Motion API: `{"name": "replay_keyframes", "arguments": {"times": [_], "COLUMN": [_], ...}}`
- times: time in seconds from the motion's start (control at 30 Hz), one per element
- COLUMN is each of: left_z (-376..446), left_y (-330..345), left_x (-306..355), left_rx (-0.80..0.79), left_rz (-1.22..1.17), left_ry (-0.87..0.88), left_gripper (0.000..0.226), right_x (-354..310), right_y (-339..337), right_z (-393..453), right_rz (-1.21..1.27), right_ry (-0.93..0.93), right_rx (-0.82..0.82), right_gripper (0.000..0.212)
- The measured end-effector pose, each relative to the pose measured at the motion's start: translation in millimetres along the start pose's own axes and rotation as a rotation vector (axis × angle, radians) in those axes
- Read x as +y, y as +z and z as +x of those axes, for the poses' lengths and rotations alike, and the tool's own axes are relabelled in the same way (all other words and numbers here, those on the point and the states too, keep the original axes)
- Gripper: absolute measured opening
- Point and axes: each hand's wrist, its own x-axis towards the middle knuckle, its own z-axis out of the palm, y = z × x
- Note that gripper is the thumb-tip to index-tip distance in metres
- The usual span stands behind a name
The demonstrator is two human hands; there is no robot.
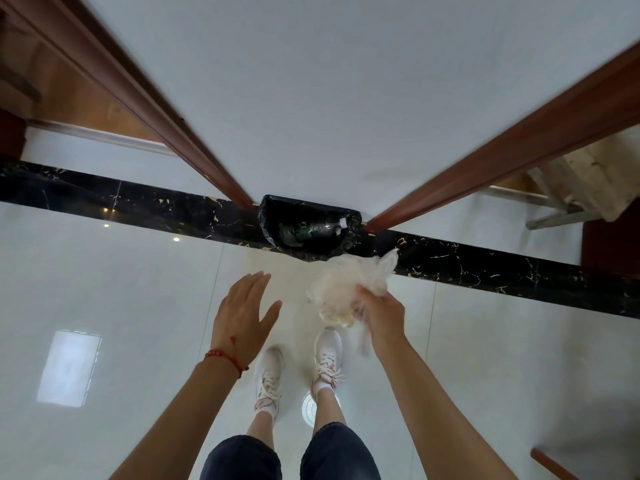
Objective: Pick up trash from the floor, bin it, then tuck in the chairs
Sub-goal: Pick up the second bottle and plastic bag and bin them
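Observation:
My right hand [381,317] grips a crumpled, whitish translucent plastic bag [346,285], held in the air just in front of and above the bin. The bin [270,216] stands on the floor against the white wall, lined with a black bag, and a dark plastic bottle [318,230] lies inside it. To the left of the bag, my left hand [242,313] hovers with fingers spread and nothing in it. A red string bracelet circles that wrist.
A black marble strip [138,202] runs across the glossy white tile floor under the bin. Brown door frames [156,109] flank the white wall section on both sides. A wooden ladder or stool [581,181] stands at the right. My white sneakers [298,368] are below the hands.

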Motion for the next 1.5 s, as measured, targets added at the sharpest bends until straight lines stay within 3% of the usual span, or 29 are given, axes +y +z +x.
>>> {"name": "replay_keyframes", "arguments": {"times": [0.3, 0.4, 0.47, 0.63, 0.9, 1.03, 1.13, 1.27, 1.4, 1.5], "left_z": [-10.9, -10.0, -9.5, -10.6, -18.1, -25.4, -30.6, -43.6, -58.0, -68.0], "left_y": [-10.7, -15.2, -17.7, -23.3, -46.0, -64.2, -79.1, -99.2, -116.3, -131.7], "left_x": [-14.9, -15.0, -13.8, -9.8, 10.2, 24.6, 34.2, 46.1, 54.8, 60.9], "left_rx": [0.004, 0.019, 0.027, 0.017, 0.024, 0.016, 0.031, 0.046, 0.072, 0.03], "left_rz": [-0.001, -0.022, -0.027, -0.015, 0.029, 0.07, 0.109, 0.142, 0.182, 0.21], "left_ry": [-0.005, -0.009, -0.011, -0.017, -0.01, 0.019, 0.057, 0.104, 0.22, 0.294], "left_gripper": [0.058, 0.059, 0.059, 0.061, 0.07, 0.052, 0.05, 0.054, 0.075, 0.074], "right_x": [-32.7, -39.4, -37.4, -29.1, -31.7, -37.4, -42.9, -48.2, -48.6, -43.0], "right_y": [70.0, 73.3, 67.5, 52.1, 35.0, 18.1, 5.7, -9.6, -20.7, -27.7], "right_z": [31.5, 37.8, 39.3, 24.1, -41.1, -72.2, -94.9, -127.5, -164.0, -190.6], "right_rz": [0.173, 0.123, -0.016, -0.356, -0.722, -1.009, -1.159, -1.236, -1.172, -1.102], "right_ry": [-0.032, 0.087, 0.099, -0.148, -0.617, -0.833, -0.946, -1.011, -1.073, -1.072], "right_rx": [-0.076, -0.147, -0.101, -0.022, -0.11, -0.111, -0.074, 0.003, 0.139, 0.216], "right_gripper": [0.009, 0.046, 0.056, 0.056, 0.047, 0.052, 0.054, 0.054, 0.054, 0.056]}}
